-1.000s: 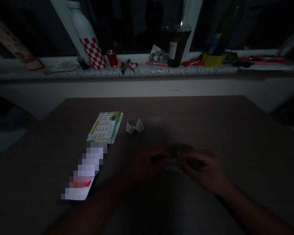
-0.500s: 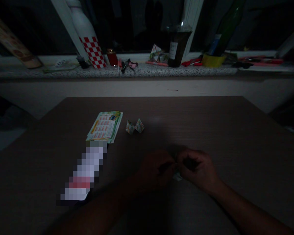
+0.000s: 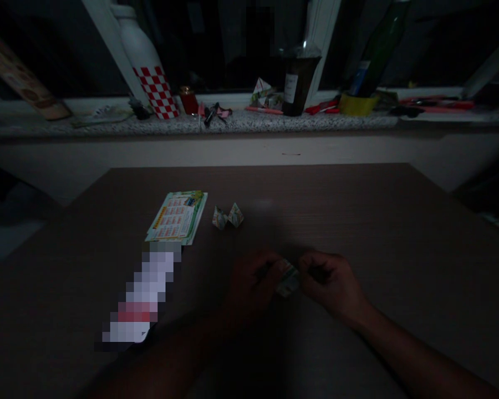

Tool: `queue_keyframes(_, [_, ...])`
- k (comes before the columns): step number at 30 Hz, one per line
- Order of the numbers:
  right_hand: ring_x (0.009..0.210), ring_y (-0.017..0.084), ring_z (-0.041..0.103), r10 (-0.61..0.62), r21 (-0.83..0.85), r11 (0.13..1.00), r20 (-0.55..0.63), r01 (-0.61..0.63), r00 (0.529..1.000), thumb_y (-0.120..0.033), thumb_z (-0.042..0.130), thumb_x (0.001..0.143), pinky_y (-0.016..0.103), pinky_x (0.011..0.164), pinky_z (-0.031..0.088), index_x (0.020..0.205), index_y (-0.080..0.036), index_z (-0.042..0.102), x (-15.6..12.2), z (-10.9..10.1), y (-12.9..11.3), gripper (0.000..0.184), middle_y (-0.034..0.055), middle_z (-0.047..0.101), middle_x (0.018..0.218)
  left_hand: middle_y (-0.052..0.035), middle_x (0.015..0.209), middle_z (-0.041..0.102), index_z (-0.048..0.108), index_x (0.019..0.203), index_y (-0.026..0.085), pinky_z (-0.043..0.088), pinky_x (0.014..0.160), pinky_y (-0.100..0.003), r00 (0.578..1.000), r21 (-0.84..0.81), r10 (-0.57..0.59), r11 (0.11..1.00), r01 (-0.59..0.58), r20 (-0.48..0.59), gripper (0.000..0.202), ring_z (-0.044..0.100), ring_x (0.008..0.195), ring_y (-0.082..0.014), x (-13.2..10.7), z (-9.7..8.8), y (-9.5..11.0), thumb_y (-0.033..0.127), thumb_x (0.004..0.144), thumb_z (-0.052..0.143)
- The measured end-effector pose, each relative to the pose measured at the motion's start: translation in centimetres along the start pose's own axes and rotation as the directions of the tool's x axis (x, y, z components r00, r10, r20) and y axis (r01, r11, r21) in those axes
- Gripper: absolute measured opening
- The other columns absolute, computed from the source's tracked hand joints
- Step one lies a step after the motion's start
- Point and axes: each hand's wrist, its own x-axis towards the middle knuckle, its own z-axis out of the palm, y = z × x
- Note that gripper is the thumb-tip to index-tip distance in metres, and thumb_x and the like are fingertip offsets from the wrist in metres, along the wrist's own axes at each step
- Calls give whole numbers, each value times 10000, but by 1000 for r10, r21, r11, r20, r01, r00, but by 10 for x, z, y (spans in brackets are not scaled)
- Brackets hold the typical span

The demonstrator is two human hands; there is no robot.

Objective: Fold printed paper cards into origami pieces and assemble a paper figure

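Note:
Between my hands is a small piece of folded paper [image 3: 289, 281] with a green and white print, low over the table. My left hand [image 3: 255, 282] is closed on its left side, thumb across the top. The fingers of my right hand [image 3: 330, 277] are pinched together at the paper's right edge. Dim light hides the finer creases. Beyond them stands a folded paper shape with two points [image 3: 228, 217], apart from both hands. Left of it lies a stack of printed calendar sheets [image 3: 177, 217].
A phone-like item with a blurred-out screen [image 3: 143, 291] lies left of my left forearm on the brown table [image 3: 357, 210]. On the granite sill [image 3: 249, 123] are a red-checked white bottle [image 3: 156, 88], a dark plastic cup [image 3: 299, 83], a green bottle [image 3: 382, 50] and yellow tape [image 3: 357, 104].
My left hand has shifted left, away from my right hand. The folded paper, mostly hidden before, now shows between them. The view has tilted slightly.

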Motion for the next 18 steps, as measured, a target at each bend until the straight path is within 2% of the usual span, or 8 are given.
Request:
queue_keyframes(7, [514,89,403,23,25,999,7,-23,1000,-176,559,690,211,482,334,586,-171,503,0,-7,6,118,-43,444,553,0,714,607,625,747,165,436,625,-239,996,-77,-68,995,64,-49,187,562,659,-126,1,-2,-6,278,875,549])
queue_keyframes(12, [539,98,446,9,82,997,-15,-8,1000,-186,587,723,209,485,359,645,-166,550,-1,-10,10,88,-27,498,589,8,658,591,623,751,161,441,567,-221,969,-173,-210,967,186,-128,204,551,617,-123,4,-2,-4,314,861,546])
queue_keyframes(15, [542,104,475,13,138,990,0,-13,1000,-256,605,780,212,480,378,714,-163,595,-1,-7,9,114,-10,545,613,6,661,608,638,751,163,448,548,-215,959,-232,-260,945,229,-115,199,560,611,-124,4,0,-6,322,846,564])
queue_keyframes(18, [541,109,501,32,138,990,5,-32,999,-321,618,803,223,504,408,690,-163,621,-1,-5,8,195,-3,574,599,8,652,621,645,749,163,458,542,-215,950,-273,-305,922,276,-69,176,568,597,-123,3,3,-9,308,826,582])
